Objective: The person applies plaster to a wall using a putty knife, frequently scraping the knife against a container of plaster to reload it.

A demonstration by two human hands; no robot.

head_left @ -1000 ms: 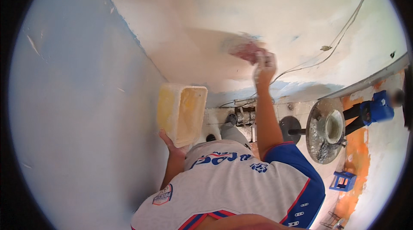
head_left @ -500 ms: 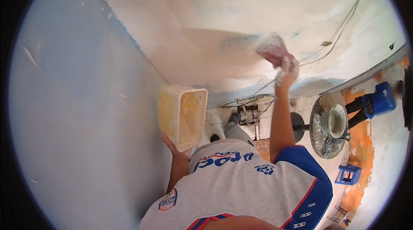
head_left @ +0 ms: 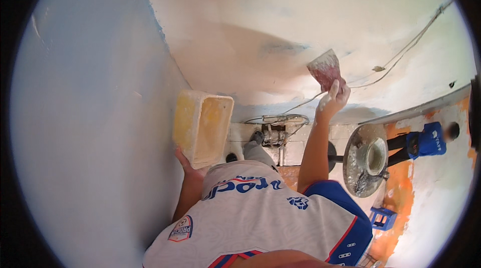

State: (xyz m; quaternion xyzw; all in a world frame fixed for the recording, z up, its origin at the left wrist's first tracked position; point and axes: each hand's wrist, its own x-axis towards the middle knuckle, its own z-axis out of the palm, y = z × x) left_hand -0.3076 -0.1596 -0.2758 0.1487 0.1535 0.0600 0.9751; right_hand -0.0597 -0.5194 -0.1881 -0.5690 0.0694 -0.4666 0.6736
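My left hand (head_left: 188,161) grips the lower end of a yellow rectangular plastic tub (head_left: 186,125). The tub is tilted, its opening turned to the right, and pale putty coats its rim and inside. In my right hand (head_left: 334,98), which is spotted with white, is a wide putty knife (head_left: 324,70) with a reddish lower part. Its blade points up, close to the pale wall (head_left: 235,12); whether it touches the wall I cannot tell. Bluish patches show through the wall's coating near the blade.
A grey-blue wall (head_left: 95,117) stands close on my left. A thin cable (head_left: 418,37) hangs along the pale wall. To the right are a round table (head_left: 358,177) bearing a putty-smeared bucket (head_left: 376,156), a blue stool (head_left: 383,219) and a person in blue (head_left: 431,138). Piping equipment (head_left: 274,136) lies low ahead.
The putty knife, smeared by motion before, now shows sharply with its blade turned more upward. My left hand still holds the tub. The whole view has shifted a little.
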